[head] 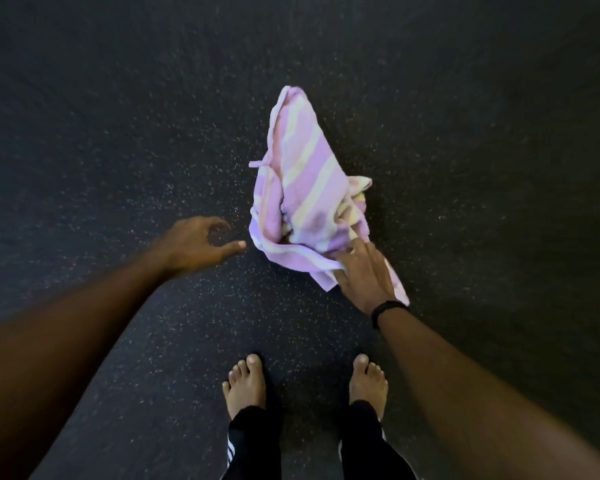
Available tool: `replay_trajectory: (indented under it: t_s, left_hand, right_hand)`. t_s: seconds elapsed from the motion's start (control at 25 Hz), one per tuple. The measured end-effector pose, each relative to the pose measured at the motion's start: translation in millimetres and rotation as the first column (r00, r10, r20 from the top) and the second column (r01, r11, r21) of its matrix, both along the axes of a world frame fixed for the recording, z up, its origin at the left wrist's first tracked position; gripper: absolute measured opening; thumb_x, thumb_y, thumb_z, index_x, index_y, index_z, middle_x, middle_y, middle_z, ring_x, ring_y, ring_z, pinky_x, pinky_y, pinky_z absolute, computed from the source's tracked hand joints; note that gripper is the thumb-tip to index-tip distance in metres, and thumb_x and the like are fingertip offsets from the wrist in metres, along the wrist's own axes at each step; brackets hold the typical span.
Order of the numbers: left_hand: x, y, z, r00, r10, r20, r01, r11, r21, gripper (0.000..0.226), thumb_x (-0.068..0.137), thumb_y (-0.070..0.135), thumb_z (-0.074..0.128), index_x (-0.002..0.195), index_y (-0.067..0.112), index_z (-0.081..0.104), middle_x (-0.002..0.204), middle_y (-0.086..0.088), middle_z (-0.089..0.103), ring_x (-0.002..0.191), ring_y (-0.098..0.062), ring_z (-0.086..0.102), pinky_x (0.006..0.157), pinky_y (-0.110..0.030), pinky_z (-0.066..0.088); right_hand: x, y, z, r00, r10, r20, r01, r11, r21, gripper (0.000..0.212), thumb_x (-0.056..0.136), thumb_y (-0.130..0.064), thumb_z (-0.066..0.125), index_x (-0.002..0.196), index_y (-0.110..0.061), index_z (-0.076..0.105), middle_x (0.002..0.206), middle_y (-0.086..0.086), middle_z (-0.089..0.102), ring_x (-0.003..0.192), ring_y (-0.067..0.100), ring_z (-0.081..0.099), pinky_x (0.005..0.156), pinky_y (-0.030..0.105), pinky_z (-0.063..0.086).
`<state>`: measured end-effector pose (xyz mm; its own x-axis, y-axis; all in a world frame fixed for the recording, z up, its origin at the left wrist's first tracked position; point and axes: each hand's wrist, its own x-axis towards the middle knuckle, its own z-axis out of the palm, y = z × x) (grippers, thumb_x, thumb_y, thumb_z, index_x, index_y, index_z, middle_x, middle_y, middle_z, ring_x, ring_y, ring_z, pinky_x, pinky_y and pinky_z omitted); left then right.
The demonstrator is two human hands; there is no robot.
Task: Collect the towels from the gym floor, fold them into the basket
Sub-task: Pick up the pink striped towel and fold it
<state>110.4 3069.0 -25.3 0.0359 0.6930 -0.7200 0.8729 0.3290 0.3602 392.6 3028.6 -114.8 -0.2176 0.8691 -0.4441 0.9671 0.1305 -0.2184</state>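
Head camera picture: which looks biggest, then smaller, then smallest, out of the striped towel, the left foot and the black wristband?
1. striped towel, plainly the largest.
2. left foot, though it may look larger from sitting nearer the camera.
3. black wristband, a thin strip on the right wrist.

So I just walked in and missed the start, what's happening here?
A barefoot person is bending over a dark speckled gym floor to pick up a crumpled pink and yellow striped towel. Their right hand, with a black wristband, grips the towel's near edge. The left hand reaches toward it, open and not touching. No basket is in view.
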Motion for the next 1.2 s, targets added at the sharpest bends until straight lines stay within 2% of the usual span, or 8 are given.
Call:
replay_trajectory:
  t_s: [0.12, 0.24, 0.48, 0.6, 0.76, 0.88, 1.08, 1.2]
  left_hand:
    - [-7.6, 10.3, 85.8, 1.000, 0.029, 0.001, -0.029, 0.999, 0.046, 0.070, 0.084, 0.057, 0.058, 0.140, 0.016, 0.045, 0.144, -0.007, 0.047, 0.129, -0.025, 0.047, 0.107, -0.043, 0.040]
    - [-16.6, 24.5, 200.8, 0.999, 0.050, -0.008, -0.048, 0.990, 0.130, 0.075, 0.081, 0.065, 0.054, 0.140, 0.020, 0.045, 0.144, -0.005, 0.046, 0.130, -0.023, 0.046, 0.107, -0.042, 0.039]
    - [-51.3, 41.7, 458.0, 0.983, 0.176, -0.043, -0.145, 0.907, 0.395, 0.083, 0.074, 0.079, 0.048, 0.139, 0.026, 0.046, 0.141, -0.003, 0.048, 0.126, -0.022, 0.049, 0.102, -0.045, 0.043]
    - [-74.7, 31.0, 589.3, 0.968, 0.248, -0.043, -0.184, 0.813, 0.553, 0.096, 0.061, 0.087, 0.042, 0.135, 0.026, 0.050, 0.136, -0.003, 0.052, 0.121, -0.023, 0.053, 0.101, -0.044, 0.044]
    - [-99.0, -8.4, 735.7, 0.947, 0.318, -0.047, -0.188, 0.667, 0.721, 0.080, 0.074, 0.074, 0.056, 0.133, 0.021, 0.053, 0.135, -0.006, 0.055, 0.121, -0.023, 0.054, 0.104, -0.040, 0.042]
    - [-124.7, -54.0, 826.4, 0.917, 0.392, -0.080, -0.186, 0.594, 0.783, 0.074, 0.078, 0.069, 0.055, 0.136, 0.024, 0.049, 0.139, -0.002, 0.051, 0.124, -0.021, 0.051, 0.104, -0.044, 0.042]
    - [-167.0, -162.4, 937.3, 0.853, 0.503, -0.137, -0.153, 0.492, 0.857, 0.083, 0.072, 0.078, 0.053, 0.133, 0.022, 0.053, 0.133, -0.004, 0.056, 0.118, -0.021, 0.054, 0.102, -0.036, 0.043]
    - [-197.3, -253.9, 985.7, 0.779, 0.605, -0.162, -0.151, 0.433, 0.889, 0.074, 0.078, 0.068, 0.058, 0.132, 0.018, 0.055, 0.128, -0.006, 0.060, 0.112, -0.021, 0.056, 0.096, -0.031, 0.043]
  right_hand:
    - [1.8, 39.9, 97.5, 0.959, 0.088, -0.270, -0.073, 0.995, 0.063, 0.024, 0.084, -0.017, 0.057, 0.103, -0.006, 0.066, 0.097, 0.017, 0.065, 0.089, 0.036, 0.062, 0.073, 0.037, 0.048]
    - [-23.8, 99.8, 237.1, 0.912, 0.131, -0.388, -0.141, 0.990, 0.003, 0.020, 0.095, -0.025, 0.047, 0.103, -0.010, 0.058, 0.095, 0.013, 0.065, 0.084, 0.028, 0.058, 0.069, 0.028, 0.035]
    - [-95.5, 193.6, 537.5, 0.838, 0.372, -0.400, -0.300, 0.925, 0.231, 0.019, 0.098, -0.027, 0.042, 0.080, -0.020, 0.038, 0.076, 0.006, 0.056, 0.070, 0.033, 0.052, 0.065, 0.042, 0.044]
    - [-123.4, 208.8, 684.2, 0.803, 0.458, -0.381, -0.322, 0.871, 0.371, 0.016, 0.090, -0.031, 0.042, 0.079, -0.020, 0.042, 0.075, 0.002, 0.059, 0.071, 0.031, 0.054, 0.067, 0.045, 0.049]
    - [-165.7, 185.4, 847.5, 0.681, 0.627, -0.378, -0.405, 0.753, 0.519, 0.016, 0.089, -0.023, 0.047, 0.072, -0.021, 0.048, 0.070, -0.005, 0.057, 0.071, 0.022, 0.054, 0.069, 0.041, 0.048]
    - [-207.8, 143.7, 953.9, 0.546, 0.776, -0.316, -0.510, 0.607, 0.610, 0.021, 0.090, -0.016, 0.053, 0.070, -0.021, 0.052, 0.070, -0.007, 0.057, 0.071, 0.018, 0.052, 0.068, 0.032, 0.041]
    - [-280.1, 63.9, 1072.0, 0.345, 0.913, -0.218, -0.539, 0.383, 0.750, 0.012, 0.088, -0.012, 0.058, 0.078, -0.009, 0.062, 0.076, 0.000, 0.063, 0.077, 0.019, 0.058, 0.073, 0.037, 0.046]
    - [-323.5, -2.6, 1126.8, 0.222, 0.962, -0.157, -0.525, 0.253, 0.813, 0.012, 0.086, -0.016, 0.060, 0.075, -0.012, 0.062, 0.072, 0.001, 0.064, 0.074, 0.021, 0.059, 0.071, 0.039, 0.047]
